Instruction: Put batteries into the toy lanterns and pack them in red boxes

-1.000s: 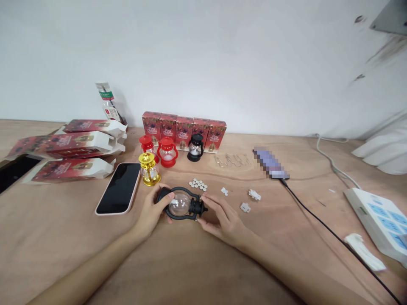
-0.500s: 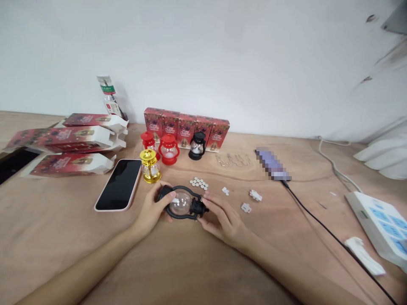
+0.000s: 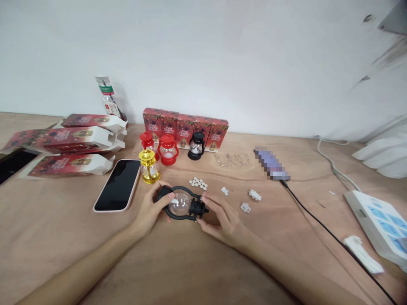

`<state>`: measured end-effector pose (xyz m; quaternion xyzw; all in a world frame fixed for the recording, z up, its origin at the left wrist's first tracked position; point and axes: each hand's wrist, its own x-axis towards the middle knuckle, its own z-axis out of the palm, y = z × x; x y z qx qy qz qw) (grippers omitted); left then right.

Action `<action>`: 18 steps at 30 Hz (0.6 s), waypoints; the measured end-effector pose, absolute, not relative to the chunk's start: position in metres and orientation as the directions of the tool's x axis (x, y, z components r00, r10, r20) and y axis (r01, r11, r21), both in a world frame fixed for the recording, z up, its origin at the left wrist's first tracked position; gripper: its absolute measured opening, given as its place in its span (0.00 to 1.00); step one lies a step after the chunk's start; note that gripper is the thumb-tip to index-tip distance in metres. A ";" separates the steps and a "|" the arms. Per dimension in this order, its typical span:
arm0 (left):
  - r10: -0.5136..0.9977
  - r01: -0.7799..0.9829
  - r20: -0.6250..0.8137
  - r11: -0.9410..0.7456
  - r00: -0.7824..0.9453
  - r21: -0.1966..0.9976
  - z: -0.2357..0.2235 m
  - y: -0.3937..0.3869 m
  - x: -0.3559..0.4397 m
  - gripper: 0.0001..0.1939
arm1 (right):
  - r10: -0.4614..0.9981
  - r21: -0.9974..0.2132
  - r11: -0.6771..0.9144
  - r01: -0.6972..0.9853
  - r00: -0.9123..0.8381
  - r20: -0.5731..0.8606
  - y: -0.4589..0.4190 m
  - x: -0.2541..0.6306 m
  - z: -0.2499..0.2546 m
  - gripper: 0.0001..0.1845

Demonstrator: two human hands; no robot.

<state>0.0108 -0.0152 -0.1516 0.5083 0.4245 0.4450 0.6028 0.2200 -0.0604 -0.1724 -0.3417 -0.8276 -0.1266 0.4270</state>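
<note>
- My left hand (image 3: 154,206) is gripping the black lantern (image 3: 180,204) by its base, thumb over the near end of the frame; the hold is presumably steadying it.
- The lantern is lying on its side between my hands, over the table (image 3: 178,262), its top pointing right; this is apparently exposing both flanks to my fingers.
- My right hand (image 3: 224,218) is narrowing around the top end, thumb and fingers on opposite sides of the frame. Small metal glints are showing there; I cannot tell whether I am pinching metal or frame.
- White discs (image 3: 198,183) are lying just beyond the lantern, and white clips (image 3: 255,195) are lying to the right, likely for easy reach.
- Bent wires (image 3: 232,159) are resting farther back, grouped together, perhaps to avoid tangling.
- The gold lantern (image 3: 149,171), red lanterns (image 3: 168,153) and second black lantern (image 3: 196,149) are standing upright before the boxes (image 3: 186,131), seemingly out of my working space.
</note>
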 end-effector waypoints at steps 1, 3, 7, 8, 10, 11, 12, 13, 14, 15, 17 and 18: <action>0.967 -0.110 -0.056 0.085 0.249 0.990 -0.151 -0.015 0.011 0.22 | 0.455 -0.075 0.731 0.679 -0.402 0.795 -0.061 0.220 -0.172 0.30; 0.967 -0.119 -0.046 0.078 0.252 0.990 -0.151 -0.016 0.011 0.22 | 0.455 -0.060 0.720 0.692 -0.406 0.792 -0.060 0.219 -0.171 0.30; 0.968 -0.128 -0.039 0.072 0.247 0.989 -0.150 -0.017 0.010 0.21 | 0.447 -0.014 0.703 0.711 -0.426 0.787 -0.059 0.220 -0.170 0.26; 0.968 -0.132 -0.040 0.074 0.247 0.989 -0.150 -0.017 0.010 0.21 | 0.447 -0.004 0.699 0.716 -0.432 0.783 -0.059 0.220 -0.170 0.25; 0.969 -0.143 -0.039 0.076 0.246 0.987 -0.150 -0.018 0.009 0.22 | 0.459 -0.001 0.688 0.726 -0.434 0.775 -0.058 0.221 -0.171 0.24; 0.969 -0.149 -0.037 0.075 0.245 0.986 -0.150 -0.018 0.009 0.22 | 0.469 -0.008 0.682 0.731 -0.430 0.772 -0.058 0.221 -0.171 0.23; 0.969 -0.152 -0.033 0.073 0.246 0.986 -0.151 -0.017 0.009 0.22 | 0.479 -0.017 0.678 0.735 -0.423 0.769 -0.058 0.221 -0.171 0.23; 0.968 -0.155 -0.031 0.071 0.248 0.985 -0.151 -0.017 0.009 0.22 | 0.485 -0.026 0.675 0.737 -0.418 0.768 -0.058 0.221 -0.172 0.24; 0.968 -0.156 -0.030 0.071 0.250 0.985 -0.151 -0.017 0.009 0.22 | 0.489 -0.033 0.674 0.738 -0.412 0.769 -0.058 0.221 -0.172 0.24; 0.967 -0.157 -0.031 0.072 0.251 0.985 -0.151 -0.017 0.009 0.22 | 0.491 -0.039 0.675 0.737 -0.408 0.770 -0.058 0.221 -0.173 0.25; 0.966 -0.161 -0.040 0.083 0.255 0.983 -0.150 -0.017 0.010 0.22 | 0.497 -0.055 0.675 0.736 -0.398 0.771 -0.058 0.221 -0.173 0.25; 0.966 -0.165 -0.045 0.090 0.256 0.982 -0.149 -0.018 0.011 0.23 | 0.505 -0.065 0.673 0.737 -0.393 0.769 -0.059 0.221 -0.173 0.26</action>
